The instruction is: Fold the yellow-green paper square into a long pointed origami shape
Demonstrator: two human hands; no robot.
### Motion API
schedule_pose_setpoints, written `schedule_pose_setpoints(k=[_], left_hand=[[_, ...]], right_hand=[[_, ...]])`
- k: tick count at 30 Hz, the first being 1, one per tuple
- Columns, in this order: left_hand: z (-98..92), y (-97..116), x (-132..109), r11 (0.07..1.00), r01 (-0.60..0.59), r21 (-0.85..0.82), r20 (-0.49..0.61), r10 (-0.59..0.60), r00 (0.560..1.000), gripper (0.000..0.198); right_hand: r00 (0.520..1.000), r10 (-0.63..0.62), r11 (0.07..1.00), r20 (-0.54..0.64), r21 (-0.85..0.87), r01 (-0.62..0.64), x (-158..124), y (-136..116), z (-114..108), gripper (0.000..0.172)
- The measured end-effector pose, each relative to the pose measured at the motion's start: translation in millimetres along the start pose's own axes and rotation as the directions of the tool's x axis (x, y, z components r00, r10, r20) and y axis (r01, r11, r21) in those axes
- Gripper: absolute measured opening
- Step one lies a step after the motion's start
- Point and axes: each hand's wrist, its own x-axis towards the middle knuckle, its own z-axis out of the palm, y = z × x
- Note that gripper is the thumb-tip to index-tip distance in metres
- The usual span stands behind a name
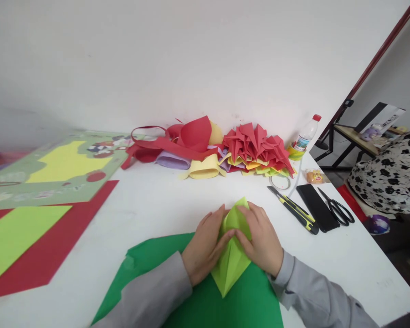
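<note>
Between both hands is a lime-green folded paper, diamond-shaped with a crease down its middle, its lower tip pointing toward me. My left hand grips its left edge, thumb pressed on the front near the centre. On the opposite edge, my right hand pinches the paper, its thumb meeting the left one and its fingers over the upper part. Beneath the hands and forearms lies a large green sheet on the white table. The back of the folded paper is hidden.
Red folded paper pieces and curled coloured paper line the wall, beside a bottle. To the right lie a tape roll, a utility knife, a black case and scissors. Paper sheets cover the left.
</note>
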Motion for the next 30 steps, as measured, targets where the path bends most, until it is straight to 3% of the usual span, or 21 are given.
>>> schedule_pose_setpoints(k=[2, 4, 7, 13, 17, 22, 26, 30], left_hand=[[-2.0, 0, 2, 1.000, 0.015, -0.009, 0.012, -0.015, 1.000, 0.057], [-3.6, 0, 5, 0.999, 0.030, -0.024, 0.023, -0.030, 0.999, 0.056], [-6.0, 1, 12, 0.997, 0.057, -0.054, 0.023, -0.055, 0.998, 0.055], [-9.1, 3, 28, 0.996, 0.022, -0.088, 0.047, -0.018, 0.999, 0.049], [-5.2, -5, 30, 0.995, 0.072, -0.074, 0.063, -0.067, 0.996, 0.054], [-1.1, -12, 28, 0.993, 0.105, -0.048, 0.091, -0.101, 0.991, 0.060], [-0.9, -13, 30, 0.996, 0.082, 0.028, 0.140, -0.085, 0.986, 0.061], [-1.6, -13, 31, 0.995, 0.017, 0.096, 0.155, -0.032, 0.987, 0.058]], right_hand=[[1.000, 0.005, 1.000, 0.027, -0.012, -0.005, 7, 2, -4, 0.027], [0.996, 0.062, 0.998, 0.059, 0.028, -0.063, 17, 6, -7, 0.026], [0.969, 0.123, 0.981, 0.212, 0.121, -0.151, 32, 17, -9, 0.027], [0.915, 0.189, 0.982, 0.356, -0.083, -0.171, 47, 30, -12, 0.036], [0.887, 0.173, 0.982, 0.427, -0.145, -0.122, 47, 30, -18, 0.041], [0.872, 0.047, 0.995, 0.488, -0.099, 0.002, 47, 32, -25, 0.042], [0.822, 0.040, 0.996, 0.569, -0.085, 0.010, 49, 30, -29, 0.046], [0.808, 0.055, 0.995, 0.586, -0.098, 0.003, 49, 29, -32, 0.046]])
